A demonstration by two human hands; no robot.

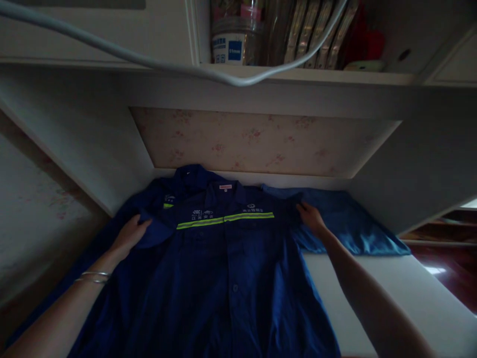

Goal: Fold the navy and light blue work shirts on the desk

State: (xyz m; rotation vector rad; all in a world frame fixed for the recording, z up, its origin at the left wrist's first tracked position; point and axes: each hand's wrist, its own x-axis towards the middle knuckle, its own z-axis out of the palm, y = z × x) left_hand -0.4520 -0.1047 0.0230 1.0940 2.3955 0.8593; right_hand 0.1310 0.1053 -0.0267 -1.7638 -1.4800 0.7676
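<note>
A dark blue work shirt lies face up, buttoned, its collar away from me and a yellow-green reflective stripe across the chest. My left hand pinches the end of its left-side sleeve. On the other side my right hand grips the opposite sleeve, drawing it outward. Beneath the shirt, to the left, is a second dark blue work garment with its own collar and stripe, partly covered. A lighter blue cloth lies under and beyond my right hand.
The garments lie on a white surface inside a recess with a floral back panel. Above runs a shelf holding a clear jar and upright cases. A pale cable hangs across the front of the shelf.
</note>
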